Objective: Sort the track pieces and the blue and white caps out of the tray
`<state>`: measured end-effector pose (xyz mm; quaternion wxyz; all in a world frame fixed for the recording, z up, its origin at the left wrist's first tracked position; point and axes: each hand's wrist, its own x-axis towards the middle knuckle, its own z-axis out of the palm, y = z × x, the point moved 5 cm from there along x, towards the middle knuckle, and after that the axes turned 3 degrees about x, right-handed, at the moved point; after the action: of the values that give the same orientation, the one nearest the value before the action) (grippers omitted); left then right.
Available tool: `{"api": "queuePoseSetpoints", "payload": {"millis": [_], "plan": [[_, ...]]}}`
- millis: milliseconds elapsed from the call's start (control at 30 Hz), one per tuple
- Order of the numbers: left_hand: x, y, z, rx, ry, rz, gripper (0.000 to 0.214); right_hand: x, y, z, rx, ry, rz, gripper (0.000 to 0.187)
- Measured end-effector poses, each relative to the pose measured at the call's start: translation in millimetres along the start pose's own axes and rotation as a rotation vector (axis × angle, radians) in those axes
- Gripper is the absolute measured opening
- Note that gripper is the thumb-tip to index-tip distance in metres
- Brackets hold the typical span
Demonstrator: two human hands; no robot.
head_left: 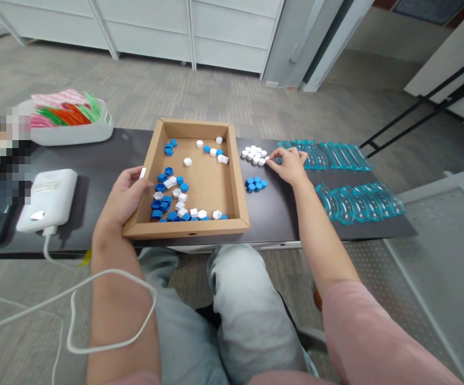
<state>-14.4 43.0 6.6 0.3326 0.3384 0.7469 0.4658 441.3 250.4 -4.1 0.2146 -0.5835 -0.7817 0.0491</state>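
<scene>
A shallow cardboard box (240,176) holds loose blue and white hexagonal pieces, mostly along its left and near sides. My left hand (125,197) is closed at the box's left wall, with a small white piece (142,173) showing at its fingertips. To the right of the box lies a tight group of white hexagonal pieces (254,154). My right hand (290,164) pinches a white hexagonal piece (267,159) at that group's right edge. Nearer to me, a small cluster of blue hexagonal pieces (256,184) sits on the dark table.
Two rows of clear teal plastic pieces, a far row (332,155) and a near row (360,202), lie on the right. At left stand a white tub (75,133) of colourful items and a white device (49,200) with a cable (107,272) crossing my left forearm.
</scene>
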Motion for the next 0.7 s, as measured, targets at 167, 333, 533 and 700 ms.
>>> {"api": "queuePoseSetpoints", "payload": {"millis": [167,333,533,700], "plan": [[1,-1,-0.4,-0.004,0.001,0.015,0.047,-6,-8,-6,0.031,0.030,-0.049,0.018],[3,-4,-0.6,0.010,-0.014,0.032,0.047,-10,-15,-8,0.013,-0.009,-0.035,0.012],[4,-4,-0.5,-0.015,-0.016,0.034,0.044,-10,-25,-4,0.061,-0.081,-0.093,0.016],[3,-3,0.1,-0.024,-0.006,0.020,0.042,-9,-27,-4,0.083,-0.097,-0.097,0.017]]}}
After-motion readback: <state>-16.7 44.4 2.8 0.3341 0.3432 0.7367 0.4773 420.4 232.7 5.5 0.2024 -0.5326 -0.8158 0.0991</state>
